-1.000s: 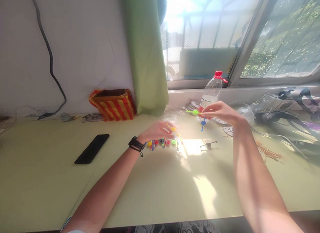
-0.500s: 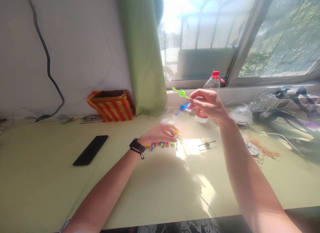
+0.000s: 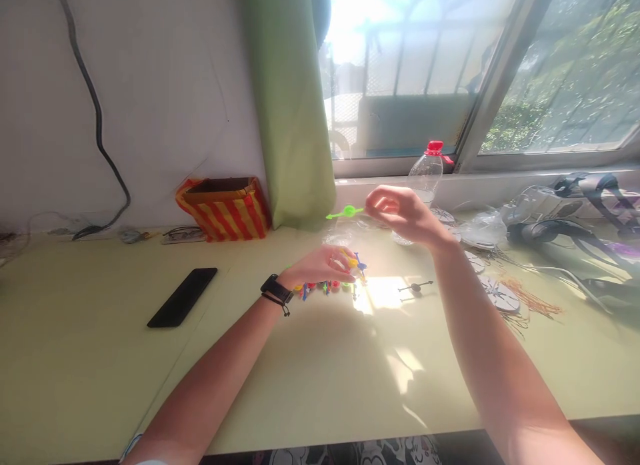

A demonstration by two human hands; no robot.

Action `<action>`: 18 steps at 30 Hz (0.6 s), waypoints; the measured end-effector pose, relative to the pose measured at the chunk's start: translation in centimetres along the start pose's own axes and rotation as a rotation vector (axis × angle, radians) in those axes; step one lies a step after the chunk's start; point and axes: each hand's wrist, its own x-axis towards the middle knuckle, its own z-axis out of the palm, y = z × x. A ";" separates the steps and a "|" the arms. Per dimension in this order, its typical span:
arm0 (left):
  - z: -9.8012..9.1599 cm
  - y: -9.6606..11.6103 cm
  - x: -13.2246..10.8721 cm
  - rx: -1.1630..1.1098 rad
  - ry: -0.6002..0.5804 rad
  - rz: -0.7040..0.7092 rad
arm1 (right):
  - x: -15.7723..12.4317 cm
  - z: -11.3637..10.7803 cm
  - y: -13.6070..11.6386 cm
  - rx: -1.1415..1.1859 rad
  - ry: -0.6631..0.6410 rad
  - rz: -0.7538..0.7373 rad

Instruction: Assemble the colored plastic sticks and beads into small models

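Note:
My right hand (image 3: 400,212) pinches one end of a bright green plastic arrow spinner (image 3: 349,212), with a round hub in its middle. The spinner is held above the table, its arrow tip pointing left. My left hand (image 3: 327,264) rests low over the table, its thumb and fingers curled around the end of a row of colourful arrow spinners (image 3: 326,288). Part of that row is hidden behind the hand. At its fingertips are a yellow spinner (image 3: 353,262) and a blue spinner (image 3: 361,266). A dark arrow spinner (image 3: 415,288) lies apart on the table, right of the row.
A bottle with a red cap (image 3: 426,175) stands behind my right hand. White discs (image 3: 499,294) and brown strings (image 3: 537,298) lie at the right, near black straps (image 3: 545,235). At the left are a black phone (image 3: 183,298) and a striped box (image 3: 225,210).
The blue spinner has left my right hand and is now at my left fingertips. My right hand has moved slightly left and down, still holding the green spinner, now tilted differently.

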 end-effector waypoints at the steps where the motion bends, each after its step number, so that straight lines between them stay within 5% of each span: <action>1: -0.1 -0.1 0.0 -0.001 0.011 0.009 | 0.0 -0.2 0.0 0.012 0.035 -0.006; 8: -0.3 -0.5 0.1 0.030 0.064 0.042 | -0.5 -1.6 -1.4 -0.030 0.147 -0.019; 18: 0.3 0.8 -0.2 0.002 0.056 0.046 | -0.3 0.6 -1.6 -0.140 -0.062 0.011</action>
